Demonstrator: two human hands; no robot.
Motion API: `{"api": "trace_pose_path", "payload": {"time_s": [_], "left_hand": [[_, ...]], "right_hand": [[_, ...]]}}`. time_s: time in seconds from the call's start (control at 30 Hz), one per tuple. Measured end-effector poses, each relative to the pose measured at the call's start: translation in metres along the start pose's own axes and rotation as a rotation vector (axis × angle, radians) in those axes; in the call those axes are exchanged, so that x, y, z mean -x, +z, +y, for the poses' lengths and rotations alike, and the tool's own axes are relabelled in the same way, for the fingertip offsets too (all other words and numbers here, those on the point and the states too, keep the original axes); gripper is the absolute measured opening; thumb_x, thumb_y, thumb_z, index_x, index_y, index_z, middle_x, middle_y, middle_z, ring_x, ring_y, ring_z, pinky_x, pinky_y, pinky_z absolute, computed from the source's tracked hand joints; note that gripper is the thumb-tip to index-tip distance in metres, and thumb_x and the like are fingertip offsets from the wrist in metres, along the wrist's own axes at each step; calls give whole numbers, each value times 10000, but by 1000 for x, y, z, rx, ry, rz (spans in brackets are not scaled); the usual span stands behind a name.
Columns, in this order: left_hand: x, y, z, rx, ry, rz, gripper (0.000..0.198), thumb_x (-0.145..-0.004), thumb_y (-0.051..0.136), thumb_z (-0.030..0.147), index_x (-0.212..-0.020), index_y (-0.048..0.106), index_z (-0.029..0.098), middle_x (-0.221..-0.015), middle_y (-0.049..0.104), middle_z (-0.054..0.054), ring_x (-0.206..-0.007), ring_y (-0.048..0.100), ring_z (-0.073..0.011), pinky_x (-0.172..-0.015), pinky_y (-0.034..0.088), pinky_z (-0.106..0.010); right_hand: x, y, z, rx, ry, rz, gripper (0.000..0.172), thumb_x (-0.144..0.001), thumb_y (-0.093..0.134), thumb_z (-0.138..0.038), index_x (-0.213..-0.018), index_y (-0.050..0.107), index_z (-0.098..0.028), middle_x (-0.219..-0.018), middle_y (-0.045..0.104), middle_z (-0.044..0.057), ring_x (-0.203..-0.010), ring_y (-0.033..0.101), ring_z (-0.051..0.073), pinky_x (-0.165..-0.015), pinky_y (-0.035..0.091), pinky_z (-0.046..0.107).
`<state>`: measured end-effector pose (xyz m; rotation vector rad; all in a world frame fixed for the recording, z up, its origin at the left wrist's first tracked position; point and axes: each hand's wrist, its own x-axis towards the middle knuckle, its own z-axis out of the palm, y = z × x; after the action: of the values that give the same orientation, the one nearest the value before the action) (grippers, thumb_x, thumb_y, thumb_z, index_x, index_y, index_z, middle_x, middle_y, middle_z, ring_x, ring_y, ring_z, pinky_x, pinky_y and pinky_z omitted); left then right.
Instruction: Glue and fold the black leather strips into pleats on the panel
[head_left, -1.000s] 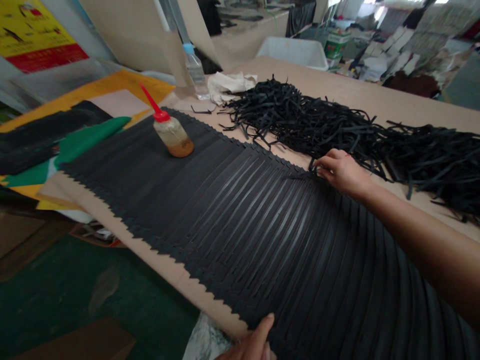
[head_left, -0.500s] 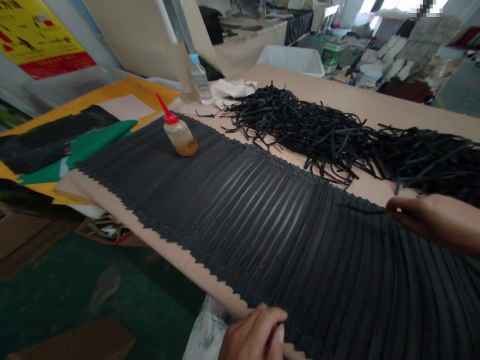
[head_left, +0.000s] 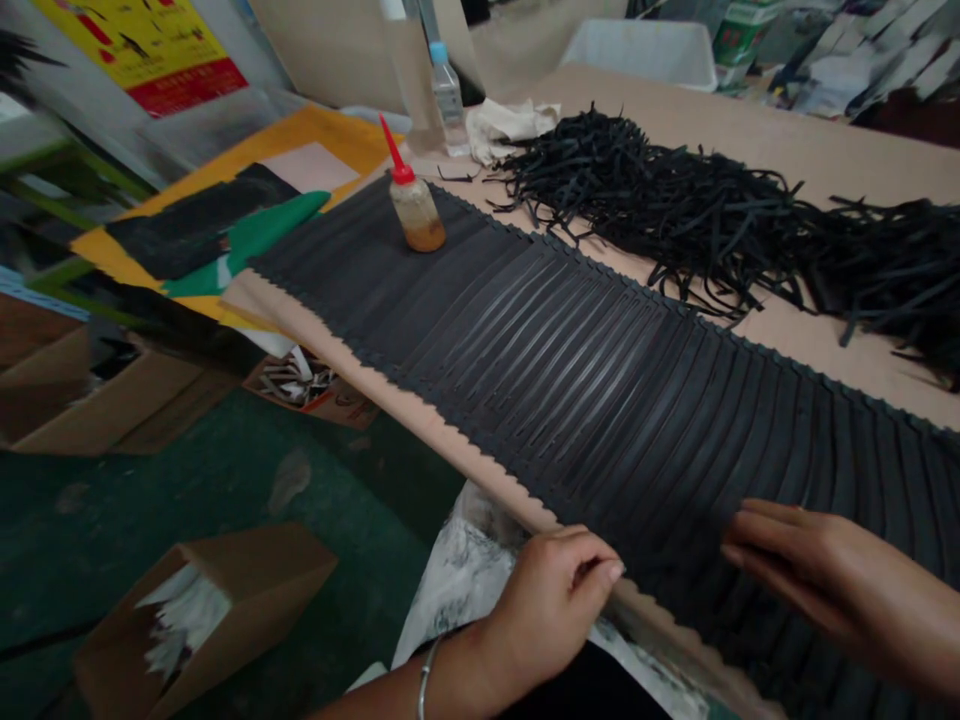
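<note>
A long layered panel of black strips (head_left: 390, 300) with zigzag edges lies across the table. Glossy wet-looking lines (head_left: 570, 350) cross its middle. My left hand (head_left: 555, 595) is at the panel's near edge, thumb and forefinger pinched together; whatever is between them is too small to make out. Over the panel to the right is my right hand (head_left: 810, 570), its fingers pressed together and slightly blurred, their grip hidden. A squeeze bottle (head_left: 421, 215) with a red nozzle and amber liquid stands upright on the panel's far left part.
A heap of loose black strips (head_left: 660, 200) lies behind the panel. A clear bottle (head_left: 448, 105) and white cloth (head_left: 510, 128) sit at the back. Green and yellow sheets (head_left: 281, 235) lie at left. Cardboard boxes (head_left: 262, 590) stand on the floor; a white tub (head_left: 637, 52) is beyond.
My right hand has come from the panel's far edge toward its near side; the thin black strip it held is no longer distinct. My left hand stays pinched near the edge. The view has shifted.
</note>
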<state>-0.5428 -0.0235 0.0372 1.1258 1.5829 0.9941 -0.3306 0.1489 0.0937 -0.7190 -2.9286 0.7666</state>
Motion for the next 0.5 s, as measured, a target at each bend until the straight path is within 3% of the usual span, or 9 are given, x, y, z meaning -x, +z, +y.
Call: {"api": "trace_pose_path", "payload": {"time_s": [0.07, 0.13, 0.2, 0.27, 0.37, 0.5], "left_hand": [[9, 1, -9, 50, -83, 22, 177, -913, 598, 191, -762, 685, 155, -702, 632, 0, -683, 576, -134, -628, 398, -246], [13, 4, -11, 122, -124, 36, 190, -906, 603, 221, -736, 652, 153, -677, 608, 10, -662, 552, -126, -617, 383, -241], [15, 4, -9, 199, -134, 55, 195, -901, 597, 236, -728, 631, 154, -667, 588, 17, -653, 538, -119, -605, 377, -230], [15, 2, -9, 263, -145, 78, 203, -905, 588, 264, -739, 631, 155, -649, 563, 22, -620, 517, -110, -571, 366, -218], [14, -4, -14, 358, -191, 87, 236, -926, 560, 331, -809, 657, 150, -608, 523, 33, -530, 465, -96, -497, 338, -207], [12, -9, -27, 479, -257, 78, 276, -943, 527, 388, -842, 627, 151, -588, 515, 44, -429, 415, -78, -418, 301, -197]], "right_hand": [[-7, 12, -9, 116, -88, 13, 156, -917, 559, -289, -920, 715, -272, -1000, 731, 88, -873, 704, 265, -699, 555, 385], [-17, 26, -29, 141, -157, 70, 276, -918, 553, -252, -1160, 683, -273, -1222, 696, 107, -1113, 657, 319, -912, 521, 507], [-28, 38, -50, 26, -184, 26, 323, -948, 534, -252, -1255, 632, -256, -1226, 696, 103, -1144, 645, 287, -1021, 466, 522], [-37, 46, -64, -130, -134, -88, 236, -982, 499, -270, -1156, 656, -241, -1073, 724, 78, -997, 683, 226, -944, 513, 430], [-51, 50, -65, -277, 14, -193, 213, -998, 480, -287, -915, 664, -220, -873, 690, 46, -792, 660, 168, -713, 521, 298], [-75, 49, -53, -238, 44, -175, 160, -962, 551, -291, -876, 660, -212, -851, 656, 36, -775, 631, 163, -700, 490, 285]]}}
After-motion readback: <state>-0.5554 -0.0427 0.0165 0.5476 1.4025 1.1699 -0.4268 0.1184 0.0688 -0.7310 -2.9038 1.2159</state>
